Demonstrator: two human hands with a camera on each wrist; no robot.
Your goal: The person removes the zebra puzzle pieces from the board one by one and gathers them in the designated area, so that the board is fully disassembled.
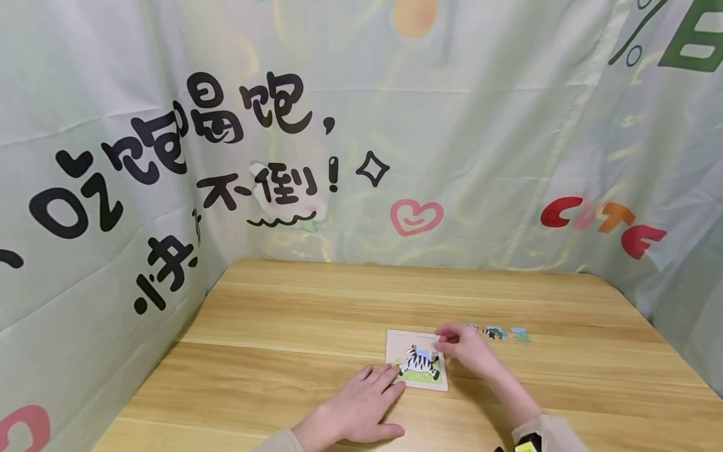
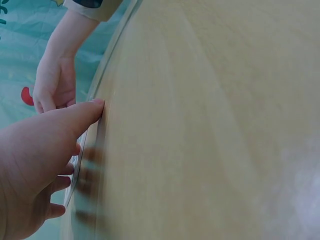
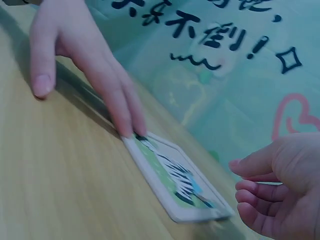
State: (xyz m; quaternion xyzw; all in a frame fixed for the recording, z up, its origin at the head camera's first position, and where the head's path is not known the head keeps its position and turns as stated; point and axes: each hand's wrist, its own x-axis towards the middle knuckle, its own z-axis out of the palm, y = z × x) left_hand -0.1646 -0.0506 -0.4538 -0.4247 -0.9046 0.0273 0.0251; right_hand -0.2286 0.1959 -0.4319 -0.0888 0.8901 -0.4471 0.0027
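A small square puzzle board (image 1: 417, 361) with a zebra picture lies flat on the wooden table (image 1: 294, 326). My left hand (image 1: 369, 395) lies flat beside it, its straight fingertips (image 3: 131, 127) resting on the board's left edge (image 3: 150, 165). My right hand (image 1: 460, 344) hovers at the board's upper right corner with its fingers loosely curled; in the right wrist view this hand (image 3: 280, 195) has nothing in it. From the left wrist view, the left hand (image 2: 40, 160) and the right hand (image 2: 52, 87) are on either side of the board's thin rim (image 2: 90, 140).
Several loose puzzle pieces (image 1: 496, 332) lie in a row on the table just right of the right hand, the farthest (image 1: 520, 335) about a hand's width away. Printed cloth walls (image 1: 113, 188) close off the table on the left, back and right.
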